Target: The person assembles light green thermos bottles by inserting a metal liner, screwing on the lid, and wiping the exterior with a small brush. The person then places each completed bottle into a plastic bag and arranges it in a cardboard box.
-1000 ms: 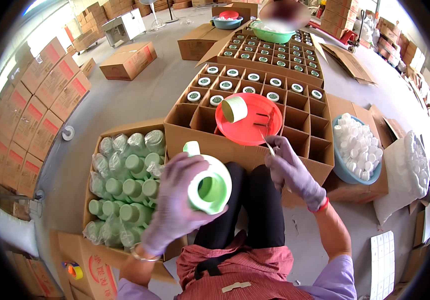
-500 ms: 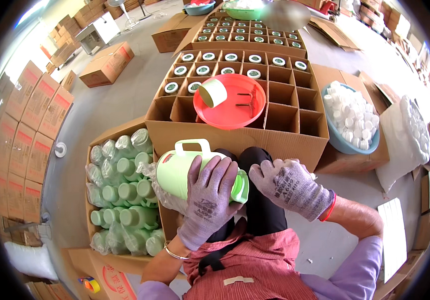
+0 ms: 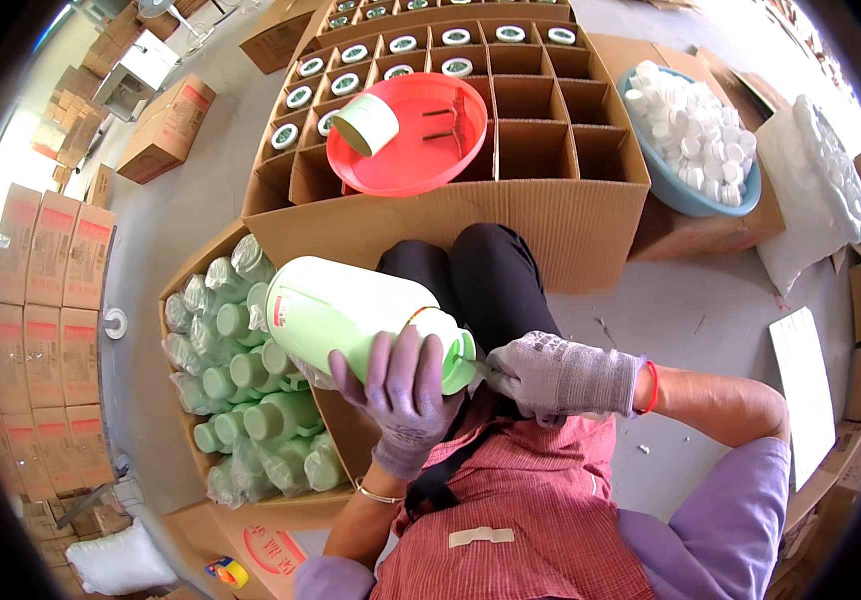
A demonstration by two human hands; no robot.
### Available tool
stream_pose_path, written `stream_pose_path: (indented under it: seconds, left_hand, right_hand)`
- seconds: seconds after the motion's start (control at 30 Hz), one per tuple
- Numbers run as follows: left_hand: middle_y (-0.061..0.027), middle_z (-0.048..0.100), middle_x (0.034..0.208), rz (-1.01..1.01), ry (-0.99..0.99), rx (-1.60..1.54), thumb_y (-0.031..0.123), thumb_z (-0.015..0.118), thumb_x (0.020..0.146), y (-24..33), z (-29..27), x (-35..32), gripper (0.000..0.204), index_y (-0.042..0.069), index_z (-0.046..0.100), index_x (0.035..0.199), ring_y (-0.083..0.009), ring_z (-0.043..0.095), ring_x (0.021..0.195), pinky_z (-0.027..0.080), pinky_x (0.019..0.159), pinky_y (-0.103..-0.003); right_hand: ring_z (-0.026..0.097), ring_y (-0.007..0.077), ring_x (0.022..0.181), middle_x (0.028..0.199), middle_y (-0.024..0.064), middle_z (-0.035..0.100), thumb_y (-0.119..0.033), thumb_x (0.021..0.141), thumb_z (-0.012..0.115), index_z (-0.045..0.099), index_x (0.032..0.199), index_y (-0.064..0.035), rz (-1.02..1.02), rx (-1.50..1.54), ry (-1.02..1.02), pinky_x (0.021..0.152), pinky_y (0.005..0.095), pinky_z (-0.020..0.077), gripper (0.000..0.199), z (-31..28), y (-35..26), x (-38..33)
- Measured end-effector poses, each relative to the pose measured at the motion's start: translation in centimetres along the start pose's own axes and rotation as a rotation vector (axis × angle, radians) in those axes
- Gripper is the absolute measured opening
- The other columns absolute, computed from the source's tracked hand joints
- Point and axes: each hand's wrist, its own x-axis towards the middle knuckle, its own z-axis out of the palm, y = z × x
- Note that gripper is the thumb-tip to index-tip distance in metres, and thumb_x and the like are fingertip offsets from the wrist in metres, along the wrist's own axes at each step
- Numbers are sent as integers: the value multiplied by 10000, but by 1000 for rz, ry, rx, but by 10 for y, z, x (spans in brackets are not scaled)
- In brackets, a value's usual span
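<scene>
Above cardboard boxes (image 3: 551,215), green bottle (image 3: 351,310) within left fingers (image 3: 406,375); right fingers (image 3: 511,365) pinched at its mouth.

The site was a packing warehouse: stacked cartons (image 3: 36,300), a divided cardboard box (image 3: 511,140) and bagged green bottles (image 3: 251,400) covered the concrete floor (image 3: 711,310).

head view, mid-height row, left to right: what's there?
Stacked cartons → open box of wrapped green bottles → pale green jug → left hand gripping the jug near its mouth → right hand at the mouth → white flat sheet on the floor.
</scene>
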Motion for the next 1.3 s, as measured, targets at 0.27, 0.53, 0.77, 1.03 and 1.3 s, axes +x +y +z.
stream_pose_path:
  seconds: [0.27, 0.53, 0.77, 1.03, 1.3]
  left_hand:
    - [-161, 490, 1374, -147, 55, 9, 426, 749, 841, -12, 8, -25, 673, 33, 489, 1322, -437, 413, 1294, 292, 1107, -656]
    - [-132, 521, 1389, -390, 275, -151, 327, 745, 836, -7, 16, -26, 647, 48, 503, 1368, -406, 431, 1345, 401, 1103, -519]
    - [-120, 513, 1431, -480, 273, -169, 243, 562, 960, 1, 8, -6, 494, 36, 496, 1404, -352, 411, 1399, 427, 1101, -395]
    - [-177, 461, 1408, -75, 243, -115, 257, 791, 819, -28, 11, 6, 715, 16, 426, 1386, -456, 430, 1318, 386, 1070, -627]
    - [-170, 445, 1398, -190, 110, -91, 410, 852, 740, -36, 11, -3, 852, 7, 441, 1368, -435, 370, 1358, 325, 1126, -574]
  right_hand:
    - [544, 99, 485, 654, 38, 557, -244, 1028, 454, 637, 1065, 24, 343, 1025, -349, 444, 245, 494, 327, 21, -26, 17]
    - [369, 20, 380, 666, -29, 434, -254, 1087, 386, 532, 1215, -15, -91, 2277, -643, 313, 188, 341, 308, 91, -36, 44]
    - [409, 45, 373, 660, 16, 474, -263, 1094, 335, 505, 1231, -9, -571, 2769, -683, 300, 208, 356, 335, 117, -75, 65]
    - [663, 211, 544, 785, 123, 665, -206, 1054, 393, 556, 1129, 77, -37, 1561, 3, 551, 292, 578, 334, 37, -64, 30]
    - [674, 283, 578, 679, 195, 632, -202, 1000, 527, 576, 890, 14, -117, 302, 200, 584, 383, 544, 247, 24, -63, 39]
